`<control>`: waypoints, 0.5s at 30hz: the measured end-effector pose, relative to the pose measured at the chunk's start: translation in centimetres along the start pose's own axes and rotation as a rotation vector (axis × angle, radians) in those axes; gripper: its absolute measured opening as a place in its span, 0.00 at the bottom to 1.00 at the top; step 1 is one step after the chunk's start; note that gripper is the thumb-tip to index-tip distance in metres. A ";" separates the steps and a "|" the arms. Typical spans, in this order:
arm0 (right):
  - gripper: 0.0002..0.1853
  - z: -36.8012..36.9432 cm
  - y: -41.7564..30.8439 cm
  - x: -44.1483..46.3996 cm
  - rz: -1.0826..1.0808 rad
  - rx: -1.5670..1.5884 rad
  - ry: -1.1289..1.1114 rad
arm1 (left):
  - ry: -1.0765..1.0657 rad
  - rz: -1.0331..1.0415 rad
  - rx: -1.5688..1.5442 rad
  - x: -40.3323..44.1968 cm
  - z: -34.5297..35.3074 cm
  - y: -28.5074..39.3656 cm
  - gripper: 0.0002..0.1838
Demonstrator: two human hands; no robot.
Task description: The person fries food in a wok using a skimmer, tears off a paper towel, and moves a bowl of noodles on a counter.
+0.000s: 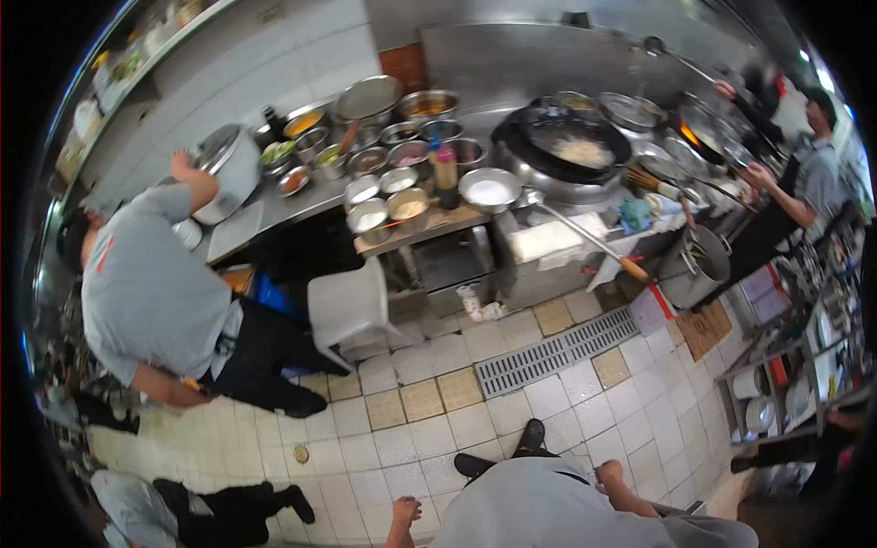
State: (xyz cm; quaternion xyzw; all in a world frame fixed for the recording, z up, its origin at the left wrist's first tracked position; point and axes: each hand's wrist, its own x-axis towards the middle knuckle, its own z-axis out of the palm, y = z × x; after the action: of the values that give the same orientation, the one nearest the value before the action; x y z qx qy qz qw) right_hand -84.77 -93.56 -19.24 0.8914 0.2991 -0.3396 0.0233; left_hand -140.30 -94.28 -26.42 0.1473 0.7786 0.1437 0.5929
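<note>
At the bottom of the view, my left hand [406,511] hangs beside my grey shirt [512,507], its fingers curled in and no object showing in them. On the other side, my right hand [609,474] is close to my waist with its fingers closed; whether anything is in them is too small to make out. Neither hand touches the counter. Ahead of me, a wok [575,151] with pale food sits on the stove. A ladle [594,239] with a wooden handle sticks out over the stove's front edge, near a bowl of white powder [491,190].
A co-worker [155,274] stands left by a large pot [228,173]; another [813,183] works a flaming wok at right. A third person [137,511] is lower left. A white stool [347,301], a floor drain grate [557,352] and a stockpot [694,269] are ahead.
</note>
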 end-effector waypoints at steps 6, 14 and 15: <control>0.16 -1.1 -2.4 4.5 -0.119 0.213 0.222 | -0.102 0.400 0.498 -0.9 1.7 0.2 0.10; 0.14 -1.8 0.7 7.2 -0.032 0.218 0.168 | 0.063 0.248 0.432 -9.9 9.1 12.8 0.13; 0.13 -1.7 1.7 7.8 0.007 0.219 0.131 | 0.072 0.258 0.461 -10.0 9.8 13.5 0.14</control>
State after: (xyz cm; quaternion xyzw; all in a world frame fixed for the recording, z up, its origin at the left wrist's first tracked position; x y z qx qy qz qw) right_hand -78.16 -90.51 -23.06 0.9099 0.2582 -0.3112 -0.0924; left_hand -127.51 -85.40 -14.75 0.3714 0.7860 0.0423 0.4925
